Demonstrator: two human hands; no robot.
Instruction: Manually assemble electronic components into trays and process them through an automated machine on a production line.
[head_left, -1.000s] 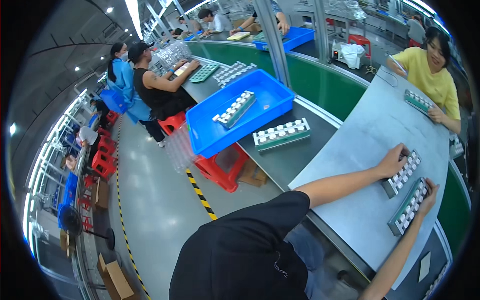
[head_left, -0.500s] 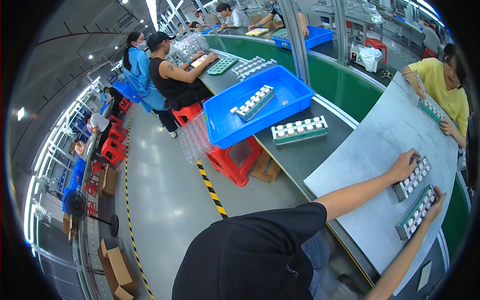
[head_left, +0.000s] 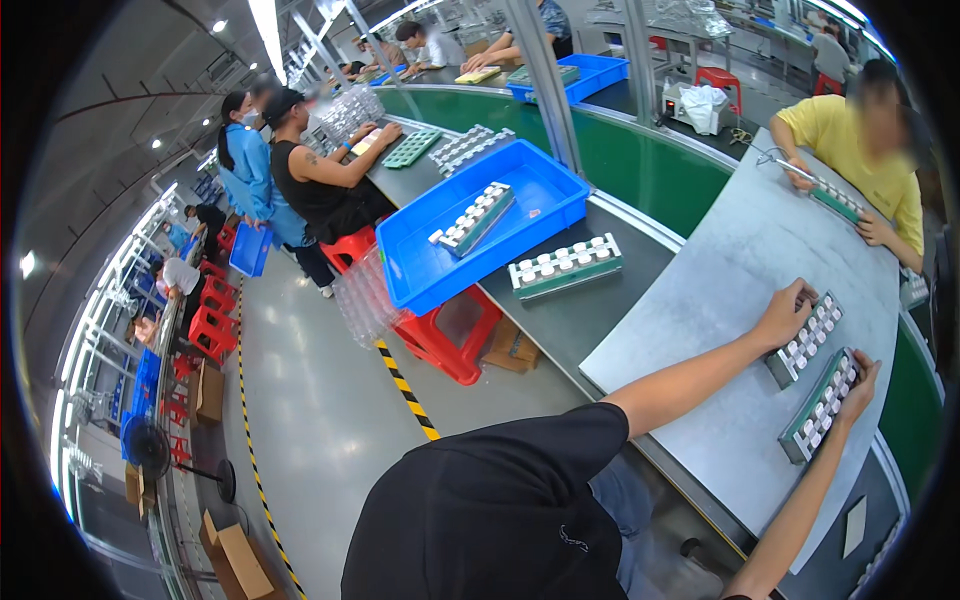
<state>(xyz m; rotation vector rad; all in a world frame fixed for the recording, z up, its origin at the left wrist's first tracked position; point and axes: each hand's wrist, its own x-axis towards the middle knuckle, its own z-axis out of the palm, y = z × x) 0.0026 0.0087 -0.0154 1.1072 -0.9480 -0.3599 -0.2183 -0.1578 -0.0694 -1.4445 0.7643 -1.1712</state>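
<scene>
Two narrow green trays holding rows of white round pieces lie side by side on a pale sheet [head_left: 690, 350] over the bench. My right hand [head_left: 858, 390] wraps the outer edge of the nearer-right tray [head_left: 822, 408]. Over the far-left end of the other tray [head_left: 806, 342] is my left hand [head_left: 785, 318], its fingers curled together by the tray's edge. Whatever may be between those fingertips is too small to make out.
A similar tray [head_left: 566, 268] lies left of the sheet. Behind it, a blue bin [head_left: 410, 285] holds another. Across the sheet a person in a yellow shirt [head_left: 850, 140] works on a tray with a pen-like tool. Red stools [head_left: 455, 350] stand beside the bench.
The whole view has shifted slightly, moving the bench leftward in the picture. My left fingers have shifted a little along the tray's edge. My right hand keeps its grip.
</scene>
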